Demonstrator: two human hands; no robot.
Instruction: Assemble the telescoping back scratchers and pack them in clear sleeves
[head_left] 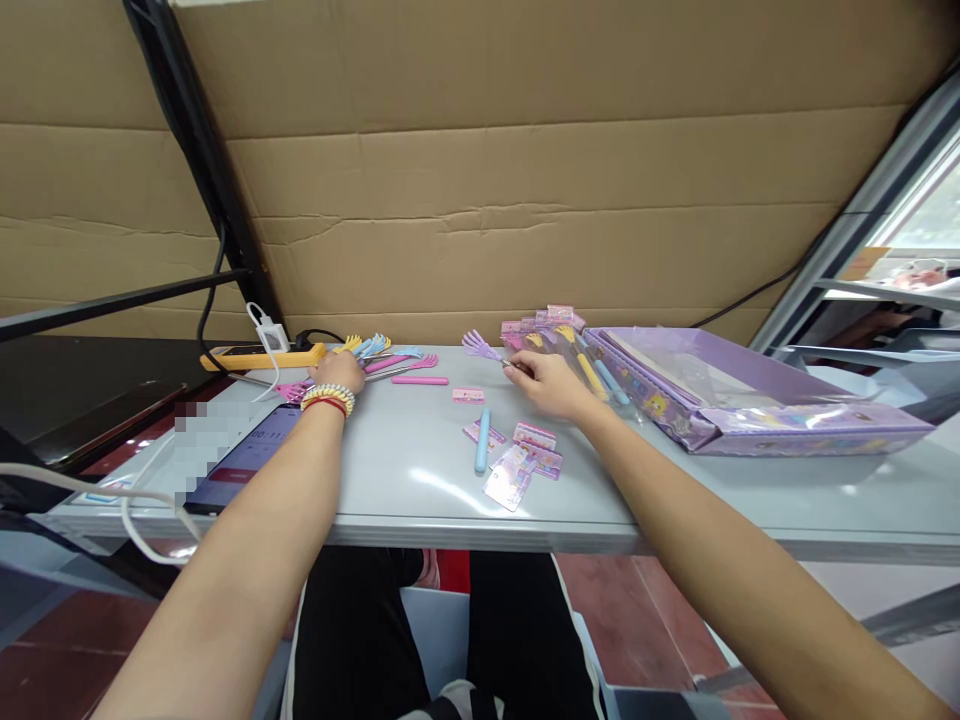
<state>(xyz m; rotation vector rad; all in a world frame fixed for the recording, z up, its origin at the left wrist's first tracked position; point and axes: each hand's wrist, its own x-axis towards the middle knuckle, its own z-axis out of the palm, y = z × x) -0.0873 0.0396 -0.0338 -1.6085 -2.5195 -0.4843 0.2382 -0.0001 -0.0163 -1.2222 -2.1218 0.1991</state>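
Observation:
My right hand (551,385) is closed around the metal shaft of a back scratcher with a purple hand-shaped head (481,346), which points left. My left hand (337,373) reaches into a loose pile of back scratchers at the back left; its fingers are mostly hidden. Around it lie pink (424,362), blue (379,345) and yellow heads (351,343). On the tabletop between my hands are a pink handle (420,380) and a light blue handle (482,442). Small printed cards (511,476) and folded pink-purple labels (535,435) lie near the blue handle.
To the right stands a purple printed box (750,390) with clear plastic. Bagged back scratchers (592,372) lie beside it. A phone (244,460), white cables (142,495) and a yellow power strip (262,358) occupy the left. Cardboard (480,170) walls the back.

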